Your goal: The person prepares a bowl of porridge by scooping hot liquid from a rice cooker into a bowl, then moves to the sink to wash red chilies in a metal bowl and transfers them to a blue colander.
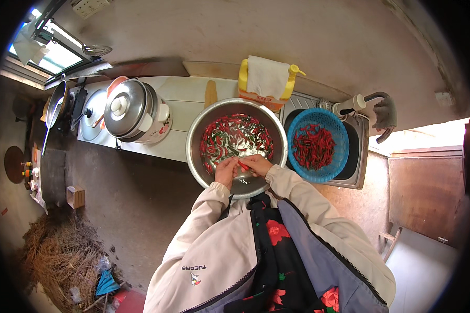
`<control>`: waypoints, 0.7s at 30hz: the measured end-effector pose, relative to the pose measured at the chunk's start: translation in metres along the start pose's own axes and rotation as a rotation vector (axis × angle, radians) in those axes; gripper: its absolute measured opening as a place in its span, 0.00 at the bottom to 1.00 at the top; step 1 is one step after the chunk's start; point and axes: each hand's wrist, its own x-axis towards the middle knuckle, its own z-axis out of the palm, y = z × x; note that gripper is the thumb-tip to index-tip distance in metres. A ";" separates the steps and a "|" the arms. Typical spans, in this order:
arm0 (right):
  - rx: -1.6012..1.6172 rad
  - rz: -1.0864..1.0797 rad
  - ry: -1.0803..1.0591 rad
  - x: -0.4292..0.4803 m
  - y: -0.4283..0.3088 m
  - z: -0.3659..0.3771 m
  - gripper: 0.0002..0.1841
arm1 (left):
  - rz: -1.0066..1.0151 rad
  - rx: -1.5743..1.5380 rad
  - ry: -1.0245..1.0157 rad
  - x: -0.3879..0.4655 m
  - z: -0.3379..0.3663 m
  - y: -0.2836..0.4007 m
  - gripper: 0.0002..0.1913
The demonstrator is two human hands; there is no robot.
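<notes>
A wide metal basin (192, 156) stands on the counter's near side, with many red and green chili peppers (225, 129) in water inside it. Over its near half my two hands meet. My right hand (257, 164) grips a red chili pepper (243, 166) between the fingers. The fingertips of my left hand (227, 170) are pinched together at the pepper's left end; whether they hold part of it is hard to tell. To the right, a blue plastic colander (344, 144) sits over the sink, holding a heap of red chili peppers (314, 146).
Behind the basin stands a yellow jug (243, 76) draped with a white cloth (264, 76). A lidded electric pot (156, 127) is on the left counter, near a wok (56, 101). The faucet (354, 105) rises behind the sink (362, 156). Dry brushwood (62, 254) lies on the floor.
</notes>
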 end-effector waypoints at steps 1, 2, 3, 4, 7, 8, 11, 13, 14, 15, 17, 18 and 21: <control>-0.053 0.005 0.008 0.003 0.006 -0.003 0.18 | 0.007 -0.065 0.056 0.001 -0.002 0.001 0.07; -0.217 -0.076 -0.024 0.000 0.012 -0.011 0.17 | 0.014 -0.141 0.085 0.002 -0.005 0.003 0.07; -0.258 -0.118 0.016 0.000 0.019 -0.015 0.16 | 0.023 -0.126 0.094 0.003 -0.009 0.007 0.07; -0.276 -0.178 0.031 -0.001 0.025 -0.017 0.15 | 0.034 -0.126 0.078 0.003 -0.015 0.014 0.08; -0.392 -0.262 0.178 0.000 0.031 -0.021 0.12 | 0.014 -0.078 0.029 0.003 -0.020 0.023 0.07; -0.344 -0.302 0.212 0.001 0.031 -0.018 0.12 | -0.003 -0.049 0.027 0.003 -0.018 0.022 0.07; -0.408 -0.366 0.209 0.009 0.025 -0.003 0.14 | -0.051 -0.051 -0.016 0.007 -0.012 0.009 0.05; -0.537 -0.320 0.135 0.011 0.022 0.001 0.15 | -0.059 -0.093 -0.078 0.014 -0.014 -0.005 0.04; -0.565 -0.346 0.141 0.010 0.022 -0.002 0.14 | -0.059 -0.022 -0.126 0.018 -0.022 -0.009 0.09; -0.658 -0.313 0.245 0.011 0.023 -0.004 0.14 | -0.042 0.200 -0.068 0.025 -0.031 -0.013 0.11; -0.823 -0.247 0.409 0.013 0.026 -0.013 0.13 | -0.006 0.581 0.002 0.038 -0.045 -0.022 0.15; -0.951 -0.164 0.469 0.014 0.027 -0.019 0.14 | 0.112 0.952 0.057 0.042 -0.048 -0.029 0.14; -1.293 -0.090 0.314 0.029 0.036 -0.016 0.14 | 0.285 1.692 -0.174 0.041 -0.047 -0.045 0.11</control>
